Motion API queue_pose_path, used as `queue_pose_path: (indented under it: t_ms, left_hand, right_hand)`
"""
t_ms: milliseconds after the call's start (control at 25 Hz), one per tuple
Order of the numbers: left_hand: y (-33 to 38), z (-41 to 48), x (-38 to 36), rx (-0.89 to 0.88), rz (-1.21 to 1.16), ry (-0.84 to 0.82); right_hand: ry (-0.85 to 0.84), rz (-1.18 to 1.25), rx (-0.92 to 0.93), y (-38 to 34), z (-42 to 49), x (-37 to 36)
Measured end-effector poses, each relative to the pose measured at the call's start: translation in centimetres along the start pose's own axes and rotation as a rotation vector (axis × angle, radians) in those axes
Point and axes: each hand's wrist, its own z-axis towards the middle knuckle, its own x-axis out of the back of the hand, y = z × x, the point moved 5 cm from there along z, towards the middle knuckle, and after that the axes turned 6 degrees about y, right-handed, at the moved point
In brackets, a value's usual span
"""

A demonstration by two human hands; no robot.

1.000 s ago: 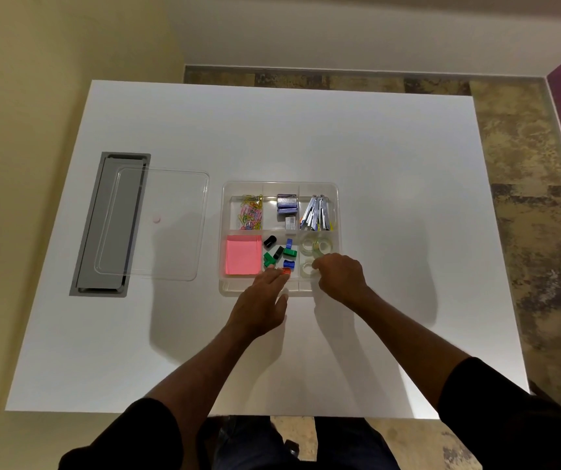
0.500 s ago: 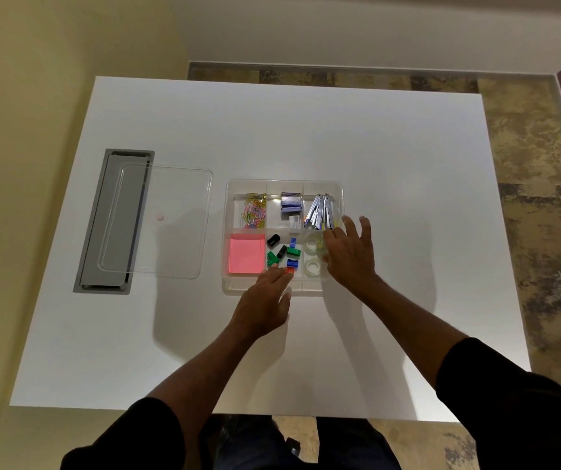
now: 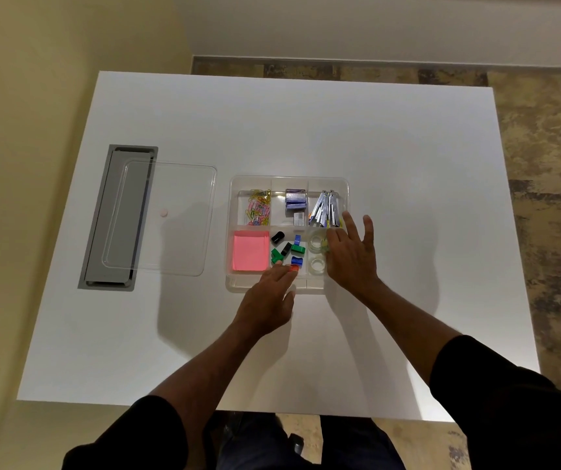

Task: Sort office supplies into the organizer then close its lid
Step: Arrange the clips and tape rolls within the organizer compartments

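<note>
Right now the left hand (image 3: 267,295) has its fingertips on a small red clip (image 3: 293,268) at the near edge of the box (image 3: 289,180). The fingers are bent around it, but I cannot tell if they pinch it. The right hand (image 3: 350,257) lies flat with its fingers spread wide, holding nothing. It covers the box's side at 3 o'clock, and its fingertips reach the silver clips (image 3: 325,209).

Going around the clear box by the clock: tape rolls (image 3: 316,254) sit at 4 o'clock, just beside the right hand. Green, blue and black clips (image 3: 287,249) sit at 6 o'clock. A pink pad (image 3: 250,250) is at 8 o'clock. Paper clips (image 3: 258,206) are at 10 o'clock. Staple boxes (image 3: 295,200) are at 12 o'clock.

The lid (image 3: 160,218) is off. It lies flat on the table (image 3: 306,130) at 9 o'clock from the box, near it but not touching. Part of the lid rests over a grey panel (image 3: 116,218) set in the table.
</note>
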Motion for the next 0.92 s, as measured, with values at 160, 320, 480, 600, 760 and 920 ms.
queue_pose_path:
  t_ms: [160, 320, 480, 600, 760, 920]
  left_hand:
    - [0.1, 0.2, 0.1, 0.007, -0.004, -0.001]
    - [0.0, 0.2, 0.0, 0.009, -0.004, -0.005]
    - [0.0, 0.2, -0.1, 0.012, 0.0, 0.003]
    - [0.1, 0.1, -0.1, 0.012, 0.008, 0.007]
    - [0.1, 0.1, -0.2, 0.009, 0.002, 0.008]
    - [0.2, 0.1, -0.1, 0.0, -0.002, 0.011]
  right_hand:
    - [0.047, 0.043, 0.002, -0.1, -0.1, 0.0]
    - [0.049, 0.02, 0.009, -0.1, 0.0, -0.2]
    - [0.061, 0.03, -0.011, -0.4, 0.0, -0.4]
    - [0.059, 0.03, -0.029, -1.1, 0.4, 0.0]
    - [0.041, 0.001, -0.039, -2.3, 0.7, 0.1]
    - [0.042, 0.061, -0.074, -2.3, 0.5, 0.3]
